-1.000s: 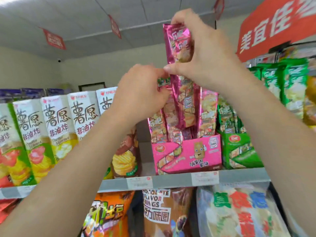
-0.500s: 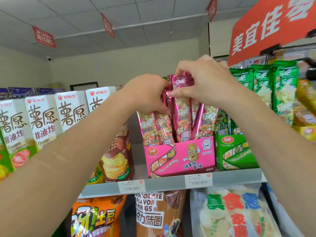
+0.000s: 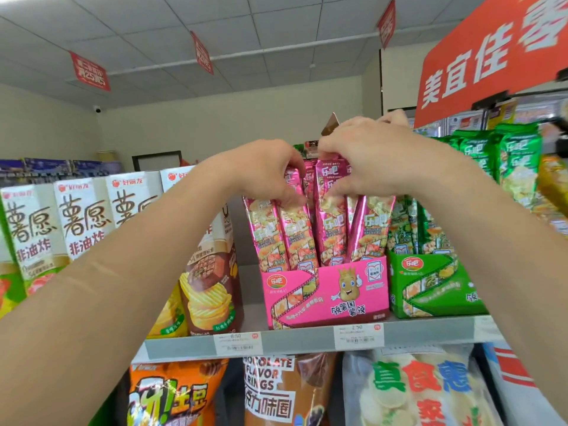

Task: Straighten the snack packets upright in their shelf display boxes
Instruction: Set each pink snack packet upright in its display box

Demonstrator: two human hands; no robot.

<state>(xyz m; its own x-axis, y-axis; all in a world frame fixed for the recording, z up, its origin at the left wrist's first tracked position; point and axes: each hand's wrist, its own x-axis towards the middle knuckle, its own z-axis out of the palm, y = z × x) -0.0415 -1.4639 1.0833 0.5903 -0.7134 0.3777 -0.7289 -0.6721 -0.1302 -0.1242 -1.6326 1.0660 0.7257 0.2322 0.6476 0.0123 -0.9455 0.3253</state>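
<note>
A pink display box [image 3: 325,298] stands on the shelf and holds several tall pink snack packets [image 3: 299,235], most upright, the rightmost leaning left. My left hand [image 3: 264,170] grips the tops of the left packets. My right hand [image 3: 368,155] pinches the top of a middle pink packet [image 3: 330,216] that stands in the box. A green display box [image 3: 430,287] with green packets [image 3: 405,226] sits just to the right, partly hidden by my right forearm.
White and brown chip cartons [image 3: 83,216] stand left of the pink box. The shelf edge [image 3: 301,339] carries price tags. Large snack bags [image 3: 408,392] fill the shelf below. A red sign [image 3: 491,53] hangs at upper right, with more green packets [image 3: 519,161] beneath it.
My right hand has lowered the raised pink packet down into the box among the others. My left hand stayed on the tops of the left packets.
</note>
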